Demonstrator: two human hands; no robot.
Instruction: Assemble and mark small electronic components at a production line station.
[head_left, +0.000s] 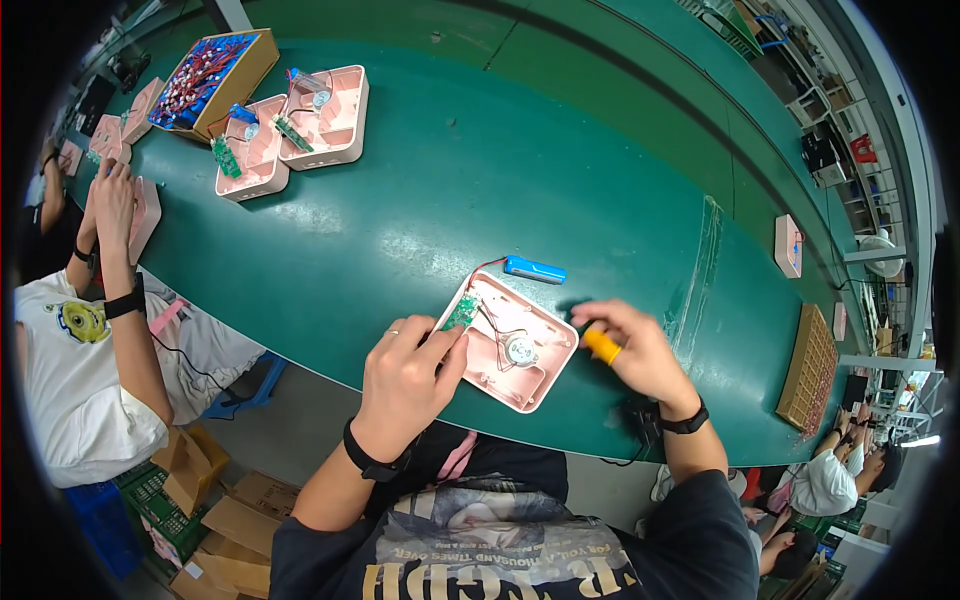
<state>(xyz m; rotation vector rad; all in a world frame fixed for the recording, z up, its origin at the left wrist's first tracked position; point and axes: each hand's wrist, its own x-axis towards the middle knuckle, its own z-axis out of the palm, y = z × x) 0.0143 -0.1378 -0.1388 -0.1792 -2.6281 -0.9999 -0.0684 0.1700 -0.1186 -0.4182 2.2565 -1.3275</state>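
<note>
A pale pink plastic casing [547, 388] lies open side up on the table in front of me. Inside it are a green circuit board [464, 310] by the left wall and a round silver part [520, 349] with thin wires. My left hand [405, 385] grips the casing's left edge, its fingertips by the board. Red wires run over the rim to a blue cylindrical battery [535, 270] lying just beyond the casing. My right hand [640, 350], a yellow finger cot on one finger, hovers at the casing's right side with fingers curled together; what they hold is unclear.
Two more pink casings [350, 112] with boards and batteries stand at the far left, beside a cardboard box [262, 62] of blue batteries. A co-worker's hands [115, 205] are at the left. A brown divided tray [808, 370] sits at the right. Clear tape [700, 270] crosses the table.
</note>
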